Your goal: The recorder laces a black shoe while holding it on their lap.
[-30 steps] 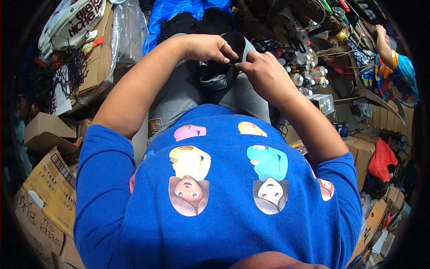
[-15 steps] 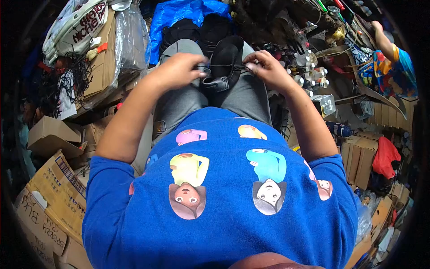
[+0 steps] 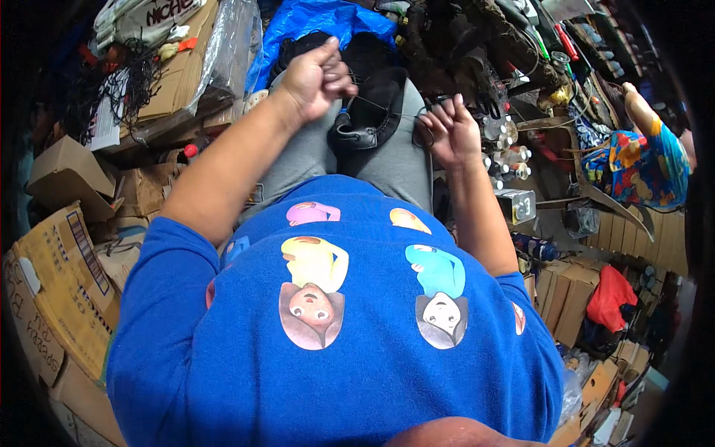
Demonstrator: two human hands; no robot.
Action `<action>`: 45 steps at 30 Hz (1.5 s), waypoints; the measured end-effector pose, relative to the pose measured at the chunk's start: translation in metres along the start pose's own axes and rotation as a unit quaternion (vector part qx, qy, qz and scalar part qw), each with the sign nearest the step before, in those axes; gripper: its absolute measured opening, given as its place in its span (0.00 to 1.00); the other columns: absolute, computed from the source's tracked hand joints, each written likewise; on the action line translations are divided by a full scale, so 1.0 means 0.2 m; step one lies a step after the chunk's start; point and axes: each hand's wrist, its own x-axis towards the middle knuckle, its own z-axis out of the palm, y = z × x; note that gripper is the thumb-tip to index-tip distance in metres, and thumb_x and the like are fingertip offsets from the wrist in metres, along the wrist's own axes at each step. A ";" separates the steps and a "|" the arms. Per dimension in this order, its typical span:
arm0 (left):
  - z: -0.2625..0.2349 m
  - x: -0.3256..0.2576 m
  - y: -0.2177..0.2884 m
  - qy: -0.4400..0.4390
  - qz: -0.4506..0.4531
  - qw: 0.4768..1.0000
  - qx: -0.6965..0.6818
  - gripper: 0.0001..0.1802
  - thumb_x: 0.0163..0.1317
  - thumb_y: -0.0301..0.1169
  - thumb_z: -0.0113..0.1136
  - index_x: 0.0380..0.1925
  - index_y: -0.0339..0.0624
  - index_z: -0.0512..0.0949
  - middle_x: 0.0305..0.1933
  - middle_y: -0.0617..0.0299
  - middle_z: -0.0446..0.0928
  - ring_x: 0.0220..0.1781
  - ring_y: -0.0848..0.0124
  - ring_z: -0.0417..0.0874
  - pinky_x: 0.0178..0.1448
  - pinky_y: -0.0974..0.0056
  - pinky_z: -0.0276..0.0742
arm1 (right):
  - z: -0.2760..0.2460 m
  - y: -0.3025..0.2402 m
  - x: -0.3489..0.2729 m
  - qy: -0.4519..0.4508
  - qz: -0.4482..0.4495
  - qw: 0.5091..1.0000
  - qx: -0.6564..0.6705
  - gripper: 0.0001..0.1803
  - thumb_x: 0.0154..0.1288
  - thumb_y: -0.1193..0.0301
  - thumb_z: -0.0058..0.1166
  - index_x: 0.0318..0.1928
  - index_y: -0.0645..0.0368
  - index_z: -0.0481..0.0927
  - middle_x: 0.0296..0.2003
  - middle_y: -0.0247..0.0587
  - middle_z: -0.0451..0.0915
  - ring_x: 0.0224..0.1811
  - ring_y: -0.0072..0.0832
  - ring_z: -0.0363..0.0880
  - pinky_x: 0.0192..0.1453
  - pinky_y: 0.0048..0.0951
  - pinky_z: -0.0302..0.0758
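A black shoe (image 3: 370, 112) lies between my knees on grey trousers (image 3: 320, 153), sole side partly up. My left hand (image 3: 316, 74) is raised above and left of the shoe, fingers pinched shut on a thin thread (image 3: 376, 108). The thread runs taut across the shoe to my right hand (image 3: 445, 132), which is closed on its other end at the shoe's right side. My blue shirt fills the lower half of the view.
Cardboard boxes (image 3: 56, 276) stack up at the left. A blue plastic sheet (image 3: 313, 26) lies beyond my knees. Spools and small bottles (image 3: 506, 153) crowd the right, with tools above. Another person's arm in a colourful sleeve (image 3: 640, 160) shows at far right.
Both hands have moved apart from the shoe: the left went up and left, the right went right, and the thread is now stretched taut between them.
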 end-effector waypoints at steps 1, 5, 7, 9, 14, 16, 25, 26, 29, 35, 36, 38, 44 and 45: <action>0.05 -0.01 0.02 0.186 0.025 0.981 0.045 0.25 0.68 0.44 0.45 0.11 0.52 0.57 0.11 0.72 0.49 0.13 0.76 0.49 0.36 0.61 0.67 | -0.08 -0.03 -0.03 0.012 -0.007 1.000 -0.016 0.24 0.71 0.55 0.38 0.18 0.50 0.60 0.12 0.27 0.51 0.16 0.23 0.51 0.34 0.31 0.63; -0.05 -0.01 0.03 0.117 -0.001 0.989 0.088 0.23 0.68 0.45 0.45 0.15 0.48 0.65 0.17 0.62 0.68 0.19 0.70 0.71 0.41 0.59 0.72 | -0.16 -0.06 -0.08 0.049 0.001 0.998 -0.043 0.19 0.70 0.58 0.43 0.23 0.54 0.66 0.16 0.31 0.61 0.18 0.25 0.59 0.39 0.34 0.70; -0.06 -0.07 0.15 0.139 0.004 0.957 0.255 0.19 0.68 0.44 0.46 0.27 0.42 0.76 0.34 0.52 0.81 0.35 0.61 0.84 0.44 0.60 0.76 | -0.25 -0.11 -0.14 0.083 0.021 0.982 -0.171 0.13 0.68 0.61 0.48 0.34 0.59 0.74 0.28 0.38 0.73 0.32 0.29 0.72 0.48 0.37 0.72; -0.10 -0.17 0.33 0.252 0.013 0.793 0.554 0.16 0.66 0.41 0.49 0.37 0.42 0.79 0.32 0.58 0.79 0.34 0.63 0.82 0.43 0.63 0.76 | -0.51 -0.31 -0.22 0.070 0.074 0.825 -0.555 0.24 0.61 0.65 0.56 0.56 0.63 0.72 0.48 0.47 0.77 0.52 0.33 0.74 0.56 0.35 0.70; 0.21 -0.30 0.00 0.070 0.214 0.543 0.809 0.18 0.52 0.42 0.64 0.39 0.44 0.79 0.42 0.55 0.75 0.39 0.59 0.79 0.44 0.59 0.75 | -0.13 -0.31 -0.12 0.007 -0.103 0.789 -0.605 0.33 0.52 0.70 0.65 0.60 0.53 0.70 0.50 0.38 0.74 0.46 0.27 0.74 0.50 0.28 0.71; 0.37 -0.26 -0.18 0.011 0.090 0.500 0.861 0.24 0.42 0.45 0.71 0.35 0.41 0.76 0.42 0.52 0.72 0.38 0.53 0.78 0.44 0.54 0.74 | 0.08 -0.24 0.00 -0.105 -0.066 0.782 -0.611 0.31 0.53 0.63 0.65 0.59 0.49 0.72 0.44 0.36 0.77 0.41 0.26 0.75 0.44 0.27 0.72; 0.21 -0.21 -0.15 -0.078 0.202 0.545 0.810 0.18 0.42 0.29 0.68 0.37 0.43 0.78 0.37 0.58 0.77 0.39 0.58 0.78 0.42 0.57 0.71 | 0.20 -0.15 0.01 -0.010 -0.094 0.691 -0.717 0.17 0.49 0.62 0.67 0.28 0.62 0.75 0.23 0.35 0.76 0.27 0.18 0.71 0.30 0.24 0.69; 0.20 -0.20 -0.16 -0.078 0.199 0.546 0.810 0.18 0.42 0.29 0.68 0.37 0.43 0.78 0.37 0.58 0.77 0.39 0.58 0.78 0.42 0.57 0.71 | 0.17 -0.14 0.00 -0.003 -0.082 0.753 -0.653 0.16 0.49 0.65 0.68 0.26 0.62 0.74 0.23 0.33 0.75 0.26 0.15 0.69 0.28 0.22 0.67; 0.16 -0.16 -0.27 -0.092 0.206 0.529 0.818 0.16 0.42 0.27 0.67 0.34 0.42 0.78 0.34 0.58 0.76 0.39 0.57 0.78 0.43 0.56 0.70 | 0.03 -0.06 0.03 0.014 -0.090 0.792 -0.603 0.15 0.49 0.68 0.68 0.23 0.60 0.73 0.21 0.29 0.73 0.25 0.14 0.66 0.27 0.20 0.64; 0.17 -0.21 -0.23 -0.065 0.181 0.542 0.818 0.17 0.44 0.35 0.68 0.36 0.42 0.78 0.37 0.59 0.76 0.41 0.58 0.78 0.46 0.58 0.71 | -0.01 -0.01 0.10 0.024 -0.075 0.770 -0.633 0.19 0.49 0.59 0.67 0.25 0.59 0.73 0.21 0.31 0.73 0.25 0.17 0.68 0.29 0.22 0.66; 0.18 -0.22 -0.23 -0.060 0.180 0.549 0.814 0.19 0.45 0.38 0.68 0.36 0.42 0.78 0.38 0.59 0.76 0.41 0.58 0.78 0.47 0.59 0.71 | 0.01 -0.01 0.08 0.022 -0.074 0.769 -0.634 0.19 0.49 0.59 0.67 0.25 0.59 0.73 0.21 0.31 0.73 0.25 0.17 0.68 0.29 0.22 0.66; 0.20 -0.19 -0.24 -0.041 0.189 0.544 0.816 0.21 0.46 0.44 0.68 0.34 0.42 0.79 0.37 0.59 0.76 0.40 0.59 0.79 0.47 0.59 0.72 | 0.05 -0.02 0.07 0.030 -0.050 0.756 -0.652 0.16 0.54 0.64 0.65 0.26 0.57 0.70 0.21 0.24 0.69 0.24 0.12 0.62 0.26 0.17 0.59; 0.27 -0.17 -0.34 -0.042 0.127 0.474 0.870 0.19 0.48 0.46 0.66 0.28 0.41 0.78 0.35 0.57 0.75 0.35 0.57 0.78 0.42 0.57 0.74 | -0.03 0.02 0.07 0.027 -0.094 0.690 -0.717 0.17 0.54 0.64 0.66 0.28 0.59 0.71 0.22 0.27 0.70 0.25 0.14 0.64 0.28 0.19 0.64; 0.27 -0.16 -0.32 -0.042 0.131 0.472 0.871 0.19 0.48 0.46 0.66 0.28 0.41 0.78 0.35 0.57 0.75 0.35 0.57 0.78 0.42 0.57 0.74 | -0.02 0.05 0.08 0.020 -0.114 0.697 -0.708 0.19 0.51 0.60 0.66 0.30 0.60 0.73 0.23 0.34 0.73 0.26 0.22 0.69 0.31 0.25 0.68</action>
